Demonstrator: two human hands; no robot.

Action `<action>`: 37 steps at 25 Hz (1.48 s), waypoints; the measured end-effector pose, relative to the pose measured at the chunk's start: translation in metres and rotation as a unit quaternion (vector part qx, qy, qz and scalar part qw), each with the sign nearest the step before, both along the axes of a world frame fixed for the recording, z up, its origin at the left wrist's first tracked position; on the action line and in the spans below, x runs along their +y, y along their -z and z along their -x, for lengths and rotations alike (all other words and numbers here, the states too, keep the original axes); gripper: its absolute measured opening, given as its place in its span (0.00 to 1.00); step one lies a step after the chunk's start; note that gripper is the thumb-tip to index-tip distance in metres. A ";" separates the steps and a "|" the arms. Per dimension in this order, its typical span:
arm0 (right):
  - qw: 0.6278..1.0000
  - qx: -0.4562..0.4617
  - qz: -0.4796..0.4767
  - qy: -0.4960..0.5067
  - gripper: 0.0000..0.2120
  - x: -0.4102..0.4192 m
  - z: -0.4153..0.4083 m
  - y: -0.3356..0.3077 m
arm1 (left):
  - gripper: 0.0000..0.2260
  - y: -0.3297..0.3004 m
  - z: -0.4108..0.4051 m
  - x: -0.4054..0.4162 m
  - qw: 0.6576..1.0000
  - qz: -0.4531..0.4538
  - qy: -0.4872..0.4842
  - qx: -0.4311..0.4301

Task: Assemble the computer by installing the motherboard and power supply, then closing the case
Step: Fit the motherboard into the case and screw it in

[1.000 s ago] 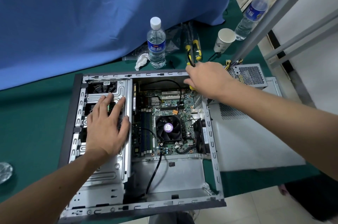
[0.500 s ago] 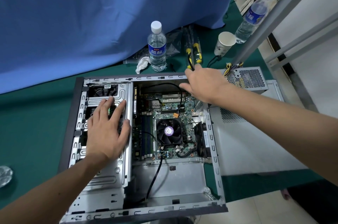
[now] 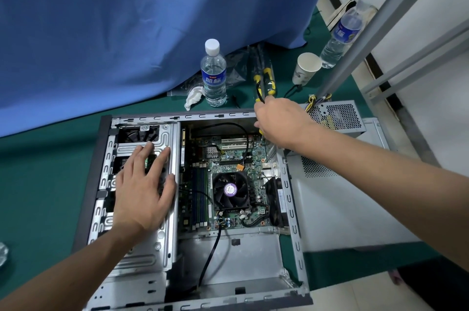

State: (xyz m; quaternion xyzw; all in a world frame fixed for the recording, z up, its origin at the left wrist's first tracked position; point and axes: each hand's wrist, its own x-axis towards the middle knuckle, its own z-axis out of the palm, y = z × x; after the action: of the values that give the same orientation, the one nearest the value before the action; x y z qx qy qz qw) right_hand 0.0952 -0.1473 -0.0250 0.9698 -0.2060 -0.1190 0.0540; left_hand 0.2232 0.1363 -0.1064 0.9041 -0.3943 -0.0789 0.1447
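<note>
Green table [image 3: 38, 184]: left hand [image 3: 142, 189] flat on case [image 3: 291, 209] drive cage, fingers spread; right hand [image 3: 281, 121] gripping yellow screwdriver [image 3: 259, 92] over motherboard [image 3: 228, 158]. Bottle [image 3: 213, 77] label unreadable.

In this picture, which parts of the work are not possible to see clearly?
- Head view: the screwdriver tip and its screw, hidden under the right hand.
- The drive cage middle, covered by the left hand.
- The power supply, partly behind the right forearm.
- The motherboard lettering, too small.
</note>
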 end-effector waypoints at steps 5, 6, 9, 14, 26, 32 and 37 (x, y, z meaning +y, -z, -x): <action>1.000 -0.019 -0.024 0.002 0.11 0.003 0.003 0.003 | 0.27 -0.002 0.000 0.000 1.000 0.000 -0.006 0.005; 0.999 -0.015 -0.038 0.001 0.12 0.003 0.004 0.002 | 0.27 -0.002 0.000 0.000 1.000 0.001 -0.005 0.006; 0.998 -0.004 -0.065 -0.013 0.13 0.004 0.010 -0.006 | 0.27 -0.001 0.000 0.000 1.000 0.001 -0.003 0.004; 0.981 -0.143 -0.113 0.065 0.11 0.002 0.026 -0.028 | 0.27 0.000 -0.001 0.001 1.000 0.003 -0.002 0.003; 0.413 -0.300 -0.753 0.416 0.22 0.038 0.150 0.003 | 0.27 -0.001 -0.001 0.002 1.000 0.002 -0.002 -0.003; 0.609 -0.238 -0.567 0.501 0.06 0.064 0.172 0.047 | 0.27 0.002 -0.001 0.002 1.000 -0.005 0.004 -0.015; 0.750 -0.165 -0.388 0.509 0.10 0.086 0.177 0.110 | 0.26 0.002 -0.003 0.001 1.000 0.001 0.004 -0.021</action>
State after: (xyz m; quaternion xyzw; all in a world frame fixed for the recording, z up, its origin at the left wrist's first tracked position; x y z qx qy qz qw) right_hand -0.0820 -0.0615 -0.1348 0.6635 -0.6107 -0.0372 -0.4306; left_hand 0.2258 0.1374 -0.1085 0.9040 -0.4005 -0.0604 0.1369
